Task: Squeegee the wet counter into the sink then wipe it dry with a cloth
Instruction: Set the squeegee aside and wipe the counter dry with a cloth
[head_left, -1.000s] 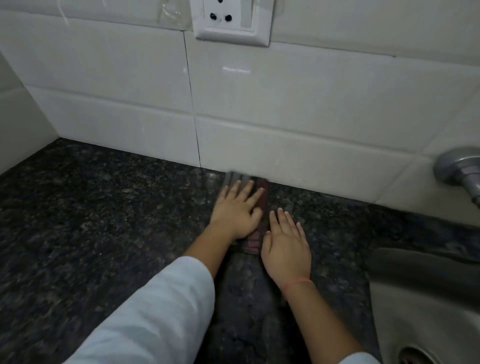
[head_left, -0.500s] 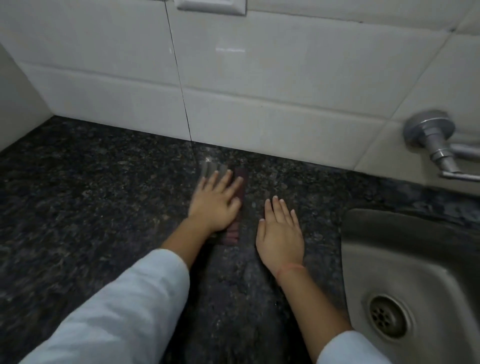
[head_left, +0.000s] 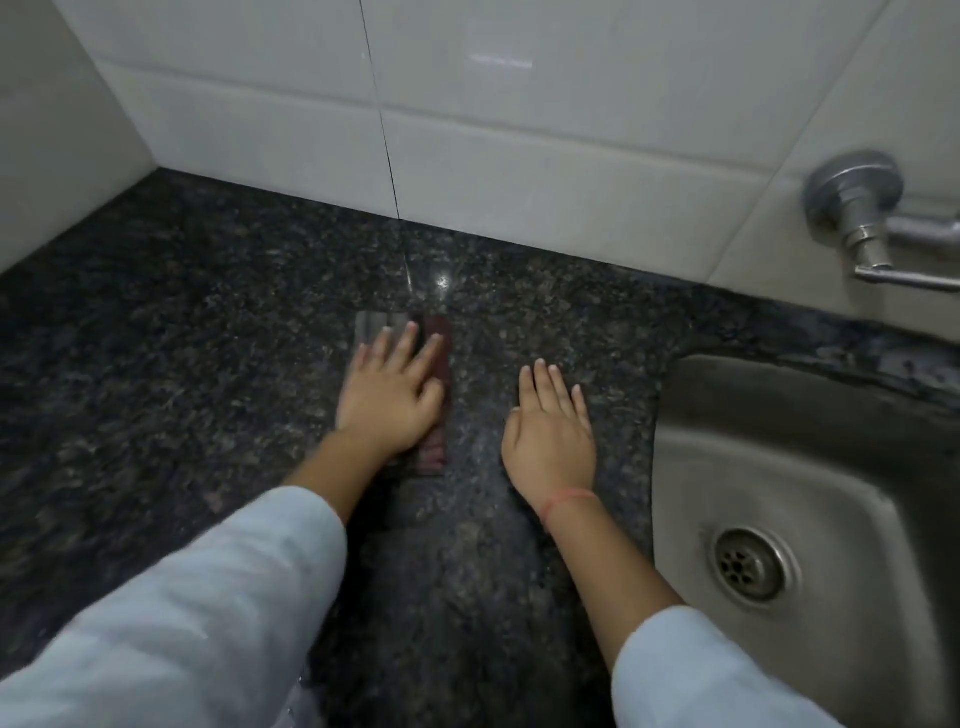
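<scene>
With my left arm stretched forward, sleeve pushed back from the wrist, my left hand (head_left: 390, 400) lies palm down on the cloth (head_left: 435, 395), fingers spread and flat, pressing rather than gripping. My right hand (head_left: 551, 432) rests flat on the bare tabletop (head_left: 171, 332) just to the right, fingers together and straight, holding nothing, apart from the cloth. A thin red thread (head_left: 567, 498) circles that wrist.

The cloth is a folded strip, dark maroon along its right edge with a grey banded patch at its far-left corner, lying lengthwise near to far at mid-tabletop. Most of it is hidden beneath my palm. The dark speckled stone shows a glint of light beyond the cloth. The steel sink (head_left: 810, 467) lies right of my right hand, drain (head_left: 749, 565) visible, tap (head_left: 862, 218) on the tiled wall above.
</scene>
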